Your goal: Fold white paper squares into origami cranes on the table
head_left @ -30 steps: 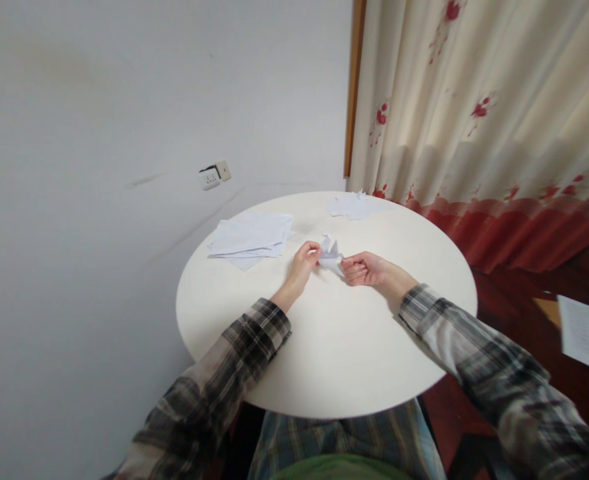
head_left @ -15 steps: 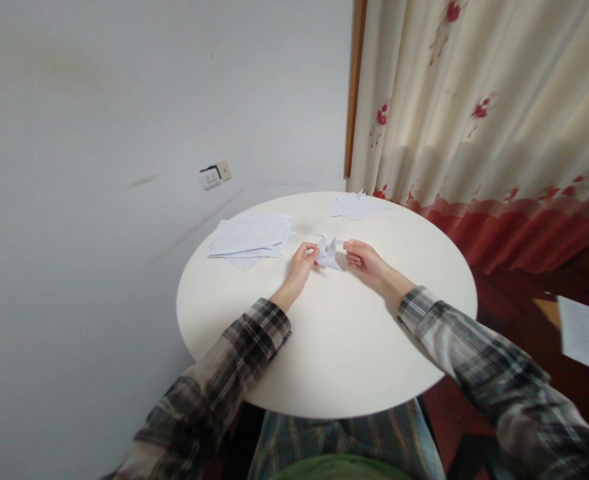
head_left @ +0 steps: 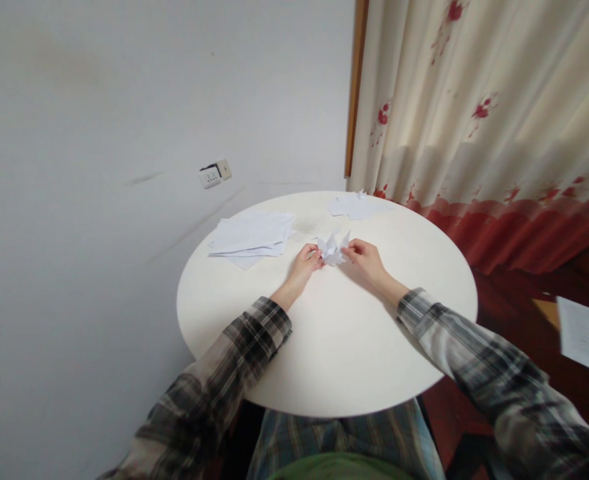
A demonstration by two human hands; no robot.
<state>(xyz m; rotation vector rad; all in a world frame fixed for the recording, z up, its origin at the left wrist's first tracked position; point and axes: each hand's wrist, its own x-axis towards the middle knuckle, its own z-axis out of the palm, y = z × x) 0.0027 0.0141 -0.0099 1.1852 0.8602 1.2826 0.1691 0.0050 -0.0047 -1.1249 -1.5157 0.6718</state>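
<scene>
Folded paper sits between left fingers and right fingers, touching both.

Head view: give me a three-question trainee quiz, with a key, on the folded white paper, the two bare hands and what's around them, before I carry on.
1. True or false: the bare left hand and the bare right hand both have fingers on the spiky folded white paper.
2. Where does the stack of flat white paper sheets lie?
A) On the red-brown floor
B) On the left part of the round white tabletop
C) Under the right forearm
3. Fill in the missing colour: the flowers on the long cream curtain are ____.

Key: 1. True. 2. B. 3. Red.
</scene>
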